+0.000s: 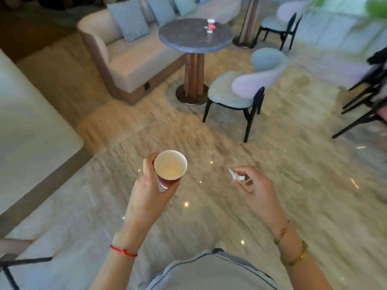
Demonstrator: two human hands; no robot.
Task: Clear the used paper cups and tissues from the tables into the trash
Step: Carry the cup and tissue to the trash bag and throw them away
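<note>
My left hand is shut around a red paper cup with a pale, empty-looking inside, held upright over the floor. My right hand pinches a small crumpled white tissue between thumb and fingers. Farther ahead, a second red paper cup stands on a round grey table, with a small scrap beside it that is too blurred to identify. No trash bin is visible.
A beige sofa with patterned cushions sits behind the round table. A pale blue chair with black legs stands to the table's right; more chairs lie at the far right. A white counter runs along the left. Glossy marble floor lies underfoot.
</note>
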